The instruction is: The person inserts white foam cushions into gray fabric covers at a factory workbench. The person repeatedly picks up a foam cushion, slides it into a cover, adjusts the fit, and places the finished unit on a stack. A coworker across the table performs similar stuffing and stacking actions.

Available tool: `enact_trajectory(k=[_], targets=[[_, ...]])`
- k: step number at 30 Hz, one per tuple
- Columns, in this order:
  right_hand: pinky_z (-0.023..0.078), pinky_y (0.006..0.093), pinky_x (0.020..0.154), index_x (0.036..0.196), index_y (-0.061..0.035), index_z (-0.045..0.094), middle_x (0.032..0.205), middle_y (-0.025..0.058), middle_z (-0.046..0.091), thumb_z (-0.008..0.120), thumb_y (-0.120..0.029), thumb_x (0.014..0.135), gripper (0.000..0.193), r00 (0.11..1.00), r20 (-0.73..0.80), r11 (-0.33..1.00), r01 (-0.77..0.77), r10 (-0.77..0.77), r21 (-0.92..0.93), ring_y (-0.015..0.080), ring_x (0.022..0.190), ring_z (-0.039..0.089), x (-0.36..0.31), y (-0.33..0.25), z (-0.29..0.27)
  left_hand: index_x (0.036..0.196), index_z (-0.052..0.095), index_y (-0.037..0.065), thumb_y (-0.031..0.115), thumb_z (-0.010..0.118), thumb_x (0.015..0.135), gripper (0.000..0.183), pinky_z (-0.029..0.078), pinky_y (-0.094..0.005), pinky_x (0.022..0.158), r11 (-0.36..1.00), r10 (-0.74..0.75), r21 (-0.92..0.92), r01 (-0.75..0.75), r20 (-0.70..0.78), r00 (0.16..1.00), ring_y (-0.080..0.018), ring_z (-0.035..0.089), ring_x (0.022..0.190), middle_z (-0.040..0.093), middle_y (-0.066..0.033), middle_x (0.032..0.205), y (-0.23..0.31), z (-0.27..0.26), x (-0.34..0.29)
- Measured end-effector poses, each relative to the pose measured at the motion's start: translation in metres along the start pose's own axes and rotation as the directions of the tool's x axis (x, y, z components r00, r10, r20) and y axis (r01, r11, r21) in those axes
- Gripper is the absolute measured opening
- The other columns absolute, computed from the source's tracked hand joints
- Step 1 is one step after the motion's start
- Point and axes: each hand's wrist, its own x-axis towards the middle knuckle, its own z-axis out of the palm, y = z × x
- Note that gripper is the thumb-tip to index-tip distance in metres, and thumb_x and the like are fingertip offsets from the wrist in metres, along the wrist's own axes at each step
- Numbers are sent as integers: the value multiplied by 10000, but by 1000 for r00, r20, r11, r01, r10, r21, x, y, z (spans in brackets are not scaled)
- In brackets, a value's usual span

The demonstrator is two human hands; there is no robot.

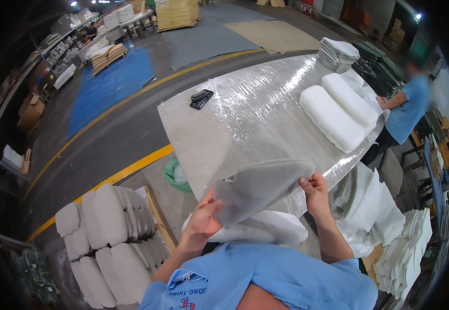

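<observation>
A grey fabric cushion cover is stretched between my two hands above the near edge of the table. My left hand pinches its lower left side. At its upper right corner, the thumb and fingers of my right hand are closed on the cloth. Below the cover, close to my body, lies a white padded piece, partly hidden by the cover. The cover looks thin and mostly flat; whether anything is inside it I cannot tell.
Plastic film covers the table. Dark devices lie at its far left; white pads lie at right, by a co-worker. Stacked grey cushions stand left, white sheets right, a green bag by the table edge.
</observation>
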Motion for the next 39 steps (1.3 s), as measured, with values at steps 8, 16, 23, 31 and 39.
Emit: enact_trajectory(k=[8, 16, 23, 31, 39], targets=[[455, 297, 1009, 1252, -14, 642, 1175, 37, 712, 644, -115, 1032, 243, 1000, -6, 997, -2, 2, 82, 132, 1113, 634, -18, 12, -12, 1484, 447, 57, 414, 555, 1061, 563, 456, -455, 1128, 969, -49, -234, 79, 131, 990, -287, 545, 1337, 489, -176, 1535, -28, -20, -11], [452, 278, 965, 1229, -17, 648, 1120, 8, 698, 640, -169, 1047, 238, 1000, -5, 983, -3, 3, 185, 102, 1048, 614, -19, 15, 1, 1527, 425, -20, 680, 601, 944, 928, 488, -478, 1091, 961, -264, -90, 262, -8, 965, -336, 581, 1313, 580, -187, 1448, -36, 3, -6], [490, 306, 969, 1293, -14, 628, 1160, 39, 699, 627, -101, 1015, 290, 994, 23, 993, -112, 111, 39, 154, 1104, 641, -21, 32, -10, 1452, 523, -14, 346, 784, 868, 734, 509, -456, 1073, 958, -261, -119, 259, -1, 965, -324, 631, 1237, 636, -194, 1370, -24, 25, 15], [487, 285, 860, 1095, -14, 686, 1033, 9, 671, 663, -8, 925, 172, 995, 35, 942, 96, -89, -322, 116, 955, 621, -28, -38, -31, 1496, 441, -57, 205, 765, 870, 752, 404, -554, 1176, 944, -274, -165, 286, 88, 958, -370, 552, 1358, 568, -236, 1455, -1, 25, -9], [466, 352, 583, 841, -21, 656, 729, 100, 633, 773, -25, 765, 140, 703, 685, 440, 562, 192, -701, 290, 623, 634, 0, -214, 50, 1445, 541, -4, 260, 634, 1002, 524, 396, -517, 1155, 896, -122, -424, 131, 49, 991, -316, 538, 1362, 583, -163, 1462, -30, -2, -59]])
